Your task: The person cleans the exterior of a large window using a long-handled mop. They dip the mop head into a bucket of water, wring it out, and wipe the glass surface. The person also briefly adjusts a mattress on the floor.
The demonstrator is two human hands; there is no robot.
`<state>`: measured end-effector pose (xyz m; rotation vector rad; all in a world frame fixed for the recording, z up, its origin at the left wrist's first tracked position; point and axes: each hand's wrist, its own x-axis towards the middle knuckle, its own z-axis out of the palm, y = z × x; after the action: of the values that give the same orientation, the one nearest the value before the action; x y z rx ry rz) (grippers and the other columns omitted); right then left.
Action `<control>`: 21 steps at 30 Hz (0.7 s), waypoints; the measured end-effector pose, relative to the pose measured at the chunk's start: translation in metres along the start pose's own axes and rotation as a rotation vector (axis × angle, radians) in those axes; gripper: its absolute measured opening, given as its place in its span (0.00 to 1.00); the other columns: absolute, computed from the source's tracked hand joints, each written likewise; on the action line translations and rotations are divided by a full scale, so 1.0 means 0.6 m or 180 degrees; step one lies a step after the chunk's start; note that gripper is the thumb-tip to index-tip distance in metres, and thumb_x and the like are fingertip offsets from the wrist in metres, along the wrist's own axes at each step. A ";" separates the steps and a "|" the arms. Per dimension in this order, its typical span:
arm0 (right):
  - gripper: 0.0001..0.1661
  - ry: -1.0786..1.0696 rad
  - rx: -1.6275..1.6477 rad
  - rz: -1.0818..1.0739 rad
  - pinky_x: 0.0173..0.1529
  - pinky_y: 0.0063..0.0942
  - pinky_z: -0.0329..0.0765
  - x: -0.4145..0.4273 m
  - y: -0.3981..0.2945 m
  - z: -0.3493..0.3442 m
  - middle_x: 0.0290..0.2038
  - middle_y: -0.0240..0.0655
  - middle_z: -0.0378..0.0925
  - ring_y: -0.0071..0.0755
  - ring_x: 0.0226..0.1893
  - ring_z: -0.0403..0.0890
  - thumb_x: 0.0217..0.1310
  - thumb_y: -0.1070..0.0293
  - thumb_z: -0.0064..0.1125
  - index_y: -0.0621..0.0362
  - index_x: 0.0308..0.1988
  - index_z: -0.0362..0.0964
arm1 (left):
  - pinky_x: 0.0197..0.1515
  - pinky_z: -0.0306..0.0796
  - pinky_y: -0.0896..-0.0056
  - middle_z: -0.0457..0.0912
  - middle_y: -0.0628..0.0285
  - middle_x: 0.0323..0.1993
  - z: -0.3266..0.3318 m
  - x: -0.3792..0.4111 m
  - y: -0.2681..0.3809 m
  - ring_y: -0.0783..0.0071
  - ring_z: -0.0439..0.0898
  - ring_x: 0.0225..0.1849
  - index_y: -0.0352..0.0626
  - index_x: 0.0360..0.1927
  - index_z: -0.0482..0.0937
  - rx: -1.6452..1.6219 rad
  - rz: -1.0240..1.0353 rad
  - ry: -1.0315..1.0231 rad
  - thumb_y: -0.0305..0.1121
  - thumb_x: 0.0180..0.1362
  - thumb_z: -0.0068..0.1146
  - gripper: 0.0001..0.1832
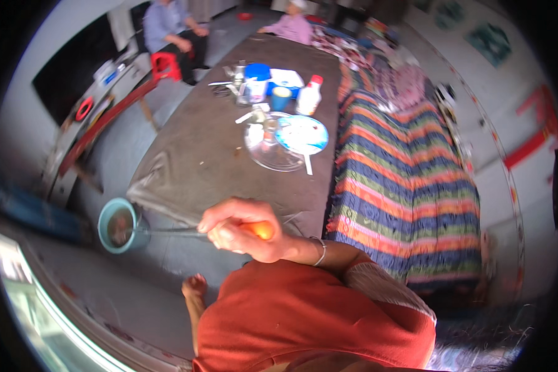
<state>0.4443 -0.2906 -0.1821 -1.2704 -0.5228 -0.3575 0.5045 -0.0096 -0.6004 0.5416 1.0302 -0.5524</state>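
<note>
My right hand [242,230], with a silver bracelet at the wrist, is raised before my chest and closed around an orange handle [259,229]. A long thin shaft [174,230], seemingly part of the same tool, runs from the fist toward a light-blue bucket [103,225] on the floor. Whether its far end touches the bucket cannot be made out. Murky contents show inside the bucket. Low beside my body hangs my left hand [195,284], fingers partly curled and blurred; nothing is visible in it.
The brown-covered table [186,153] holds a clear round tray [260,156], a blue-and-white plate [302,135], a red-capped bottle [309,96] and a blue-lidded jar [257,83]. A striped sofa cover [404,186] lies right. Two people sit beyond. A red-edged bench [107,125] stands left.
</note>
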 end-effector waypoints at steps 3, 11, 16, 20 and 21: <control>0.12 0.0317 0.0274 0.0005 0.30 0.22 0.66 -0.020 0.013 -0.019 0.21 0.26 0.65 0.16 0.20 0.63 0.72 0.71 0.43 0.66 0.49 0.66 | 0.35 0.72 0.64 0.70 0.62 0.21 -0.103 0.020 -0.015 0.67 0.73 0.28 0.44 0.24 0.66 0.1122 0.0001 -0.0262 0.31 0.61 0.40 0.10; 0.11 0.0929 0.0335 0.0461 0.41 0.25 0.71 -0.101 0.038 -0.077 0.32 0.30 0.71 0.20 0.32 0.72 0.70 0.70 0.48 0.61 0.49 0.67 | 0.32 0.73 0.65 0.74 0.59 0.23 -0.117 0.082 -0.044 0.67 0.73 0.25 0.39 0.25 0.67 0.1101 -0.0255 0.0509 0.33 0.63 0.39 0.12; 0.13 0.1508 0.0246 0.0837 0.44 0.22 0.70 -0.163 0.040 -0.124 0.37 0.29 0.74 0.18 0.39 0.73 0.66 0.70 0.54 0.57 0.50 0.67 | 0.32 0.73 0.66 0.75 0.62 0.23 -0.024 0.058 -0.043 0.68 0.73 0.25 0.40 0.26 0.68 0.1418 -0.0131 0.0228 0.32 0.62 0.41 0.10; 0.23 0.1463 0.0256 0.1154 0.51 0.23 0.70 -0.218 0.037 -0.149 0.46 0.31 0.71 0.21 0.46 0.72 0.64 0.69 0.58 0.55 0.57 0.63 | 0.32 0.72 0.66 0.74 0.63 0.23 0.004 0.065 -0.049 0.67 0.72 0.25 0.41 0.27 0.70 0.1301 -0.0226 0.0526 0.33 0.62 0.42 0.10; 0.25 0.1376 0.0167 0.1315 0.53 0.24 0.70 -0.231 0.031 -0.155 0.47 0.32 0.71 0.22 0.48 0.72 0.63 0.70 0.58 0.55 0.58 0.61 | 0.32 0.73 0.66 0.74 0.63 0.23 -0.019 0.087 -0.045 0.67 0.73 0.25 0.42 0.27 0.70 0.1189 -0.0290 0.0479 0.34 0.62 0.42 0.10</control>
<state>0.3550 -0.3794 -0.2933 -1.1724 0.0991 -0.2559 0.5008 -0.0307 -0.6560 0.8793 1.1040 -0.8021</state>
